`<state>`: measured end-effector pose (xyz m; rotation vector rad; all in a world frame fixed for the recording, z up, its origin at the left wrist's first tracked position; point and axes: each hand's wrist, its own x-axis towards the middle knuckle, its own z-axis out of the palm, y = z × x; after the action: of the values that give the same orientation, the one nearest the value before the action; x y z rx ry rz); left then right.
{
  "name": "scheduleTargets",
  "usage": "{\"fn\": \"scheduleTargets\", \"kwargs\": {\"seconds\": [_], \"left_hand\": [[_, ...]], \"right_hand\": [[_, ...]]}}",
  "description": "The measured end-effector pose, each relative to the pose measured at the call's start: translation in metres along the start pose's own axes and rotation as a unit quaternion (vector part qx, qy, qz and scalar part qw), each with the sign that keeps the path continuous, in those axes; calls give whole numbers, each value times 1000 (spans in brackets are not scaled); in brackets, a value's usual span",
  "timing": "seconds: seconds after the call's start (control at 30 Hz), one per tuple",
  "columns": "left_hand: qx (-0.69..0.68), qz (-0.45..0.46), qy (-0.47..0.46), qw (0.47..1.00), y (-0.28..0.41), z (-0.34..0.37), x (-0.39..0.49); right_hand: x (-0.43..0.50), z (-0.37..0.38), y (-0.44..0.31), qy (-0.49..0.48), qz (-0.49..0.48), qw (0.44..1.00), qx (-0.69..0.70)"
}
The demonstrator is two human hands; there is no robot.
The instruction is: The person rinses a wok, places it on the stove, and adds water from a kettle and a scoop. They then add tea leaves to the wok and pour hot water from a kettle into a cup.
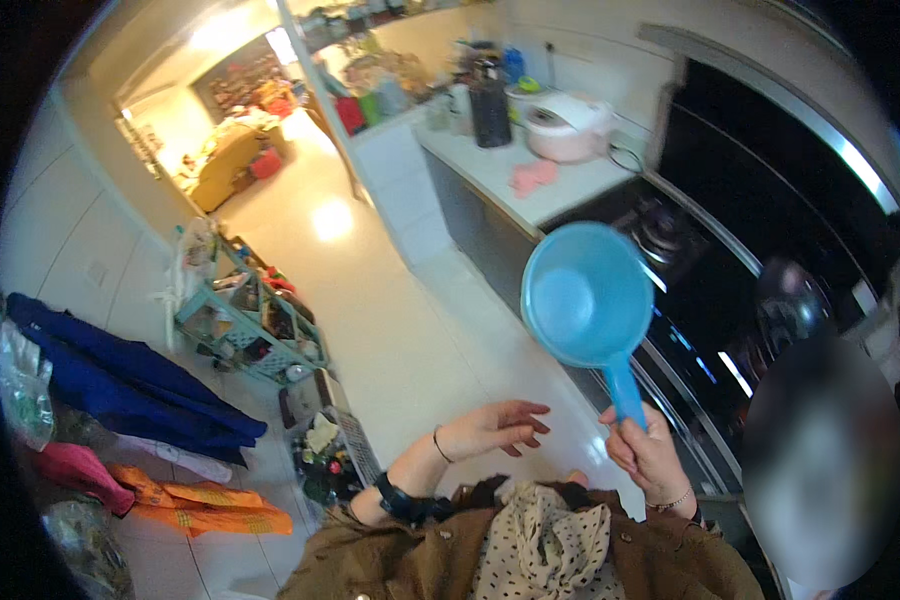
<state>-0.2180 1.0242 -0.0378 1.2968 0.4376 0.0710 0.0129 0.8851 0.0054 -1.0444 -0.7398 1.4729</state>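
My right hand point(649, 450) is closed around the handle of a light blue plastic water ladle point(589, 296). The ladle's round bowl faces the camera, and nothing shows inside it. Its bowl appears in front of the counter edge and the stove. To the left, my left hand point(499, 429) hangs in front of my body over the floor, its fingers apart and slightly bent, holding nothing.
A black gas stove point(656, 232) adjoins a white countertop point(480, 169) bearing a pink rice cooker point(570, 131), a pink cloth point(532, 178) and a dark cylindrical container point(489, 105). At left stand a green plastic rack point(270, 349) and a crate; clothes hang nearby.
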Motion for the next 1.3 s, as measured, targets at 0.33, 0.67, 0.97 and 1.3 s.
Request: {"fn": "scheduleTargets", "kwargs": {"seconds": [0.33,0.67,0.97,1.3], "left_hand": [[-240,104,249,932,-5,-164,-5],[-83,202,488,845,48,-384,-68],[-382,103,524,755,14,-526,-225],[-287,-5,611,738,35,-788,-268]], "right_hand": [[277,119,44,-227,159,960,-45],[543,252,82,-563,13,771,-298],[742,348,127,-548,87,800,-228],[966,479,78,-328,-5,914,-237]]}}
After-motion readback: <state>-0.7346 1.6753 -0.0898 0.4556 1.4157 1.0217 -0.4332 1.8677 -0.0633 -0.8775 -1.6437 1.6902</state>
